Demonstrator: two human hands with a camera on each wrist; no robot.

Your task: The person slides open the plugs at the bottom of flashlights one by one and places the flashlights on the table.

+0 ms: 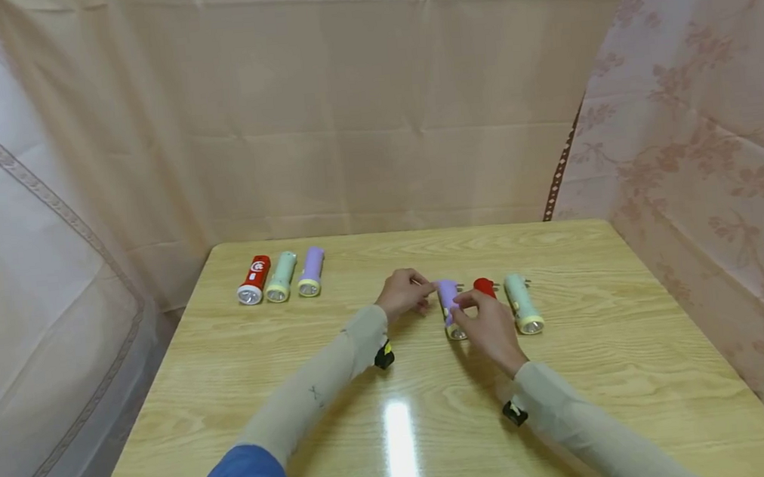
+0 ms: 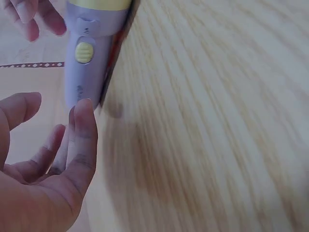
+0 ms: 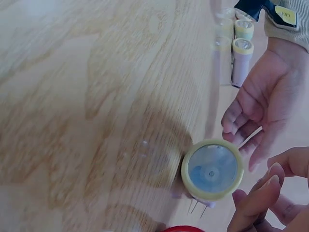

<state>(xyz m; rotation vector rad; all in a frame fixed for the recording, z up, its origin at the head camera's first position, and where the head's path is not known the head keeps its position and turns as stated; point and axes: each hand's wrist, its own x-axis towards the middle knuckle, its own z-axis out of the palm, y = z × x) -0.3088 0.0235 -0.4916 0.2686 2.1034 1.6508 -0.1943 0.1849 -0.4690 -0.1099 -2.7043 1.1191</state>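
A purple flashlight point(image 1: 447, 293) with a yellow head lies on the table between the hands, its lens toward the person. At its tail end, the left hand point(image 1: 402, 293) extends the index finger, whose tip touches or nearly touches the purple body in the left wrist view. Fingers loosely bent, the right hand point(image 1: 492, 331) hovers over the flashlight's right side near the head; no grip shows, and contact cannot be told. Just right of it lies a red flashlight point(image 1: 484, 285), mostly hidden by the right hand. A mint-green flashlight point(image 1: 521, 298) lies beyond, plug prongs out at its tail.
Farther left on the wooden table point(image 1: 231, 388) lies another row: a red flashlight point(image 1: 259, 270) with a white head, a mint-green flashlight point(image 1: 283, 268) and a purple flashlight point(image 1: 312, 263). Curtains point(image 1: 377, 102) hang behind the table and at both sides.
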